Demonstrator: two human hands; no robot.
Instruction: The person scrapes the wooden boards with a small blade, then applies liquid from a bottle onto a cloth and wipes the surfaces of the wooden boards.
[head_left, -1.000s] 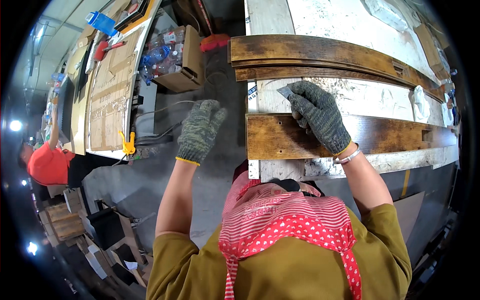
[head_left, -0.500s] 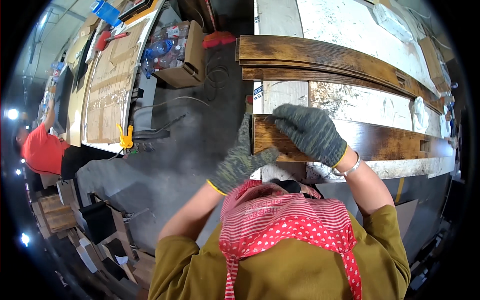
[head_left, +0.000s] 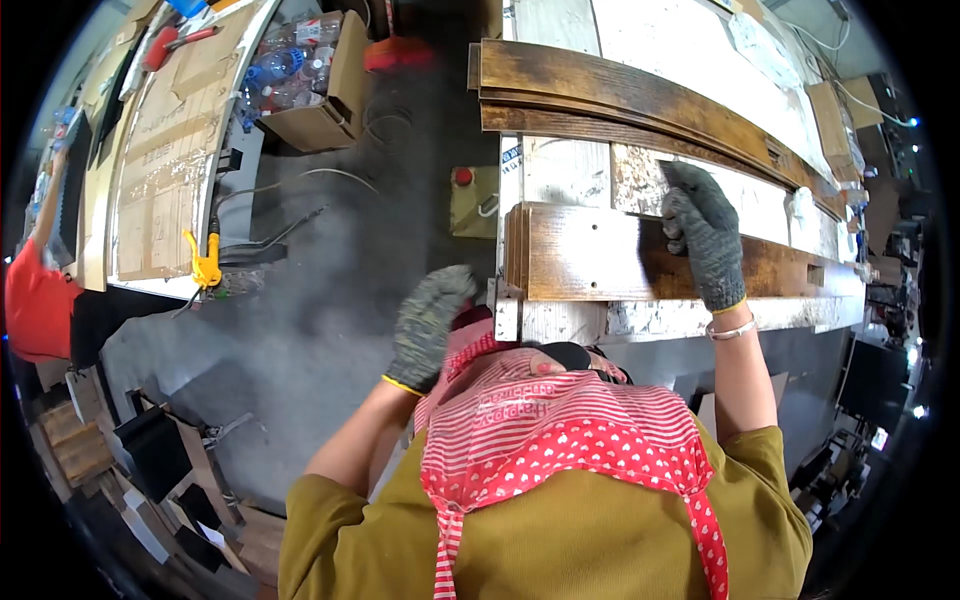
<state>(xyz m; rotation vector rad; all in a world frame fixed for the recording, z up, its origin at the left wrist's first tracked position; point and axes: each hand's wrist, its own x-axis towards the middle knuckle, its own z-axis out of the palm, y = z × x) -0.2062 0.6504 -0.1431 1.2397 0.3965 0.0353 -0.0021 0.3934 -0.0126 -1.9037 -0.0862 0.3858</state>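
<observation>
My left hand (head_left: pixel 435 325), in a grey-green knit glove, is off the worktable's near left corner. Its fingers are curled in, and no thing shows in them. My right hand (head_left: pixel 705 230), gloved alike, hovers over the stack of brown wood-grain boards (head_left: pixel 620 250), casting a shadow on it. Its fingers are bent inward; a dark pointed shape stands out by the thumb side, and I cannot make out what it grips. The top board has two small holes near its left end and a rectangular slot farther right. Edges of several layers show at its left end.
More brown boards (head_left: pixel 620 90) lie across the far part of the white worktable (head_left: pixel 560 170). To the left are a cardboard box of plastic bottles (head_left: pixel 345 90), a yellow-handled air gun (head_left: pixel 205 262), a cardboard-covered table (head_left: pixel 165 180) and a person in red (head_left: pixel 42 300).
My left hand has let go of the board's left end and drawn back left. The right hand has slid right and lifted, uncovering the two holes. The view has shifted slightly.
</observation>
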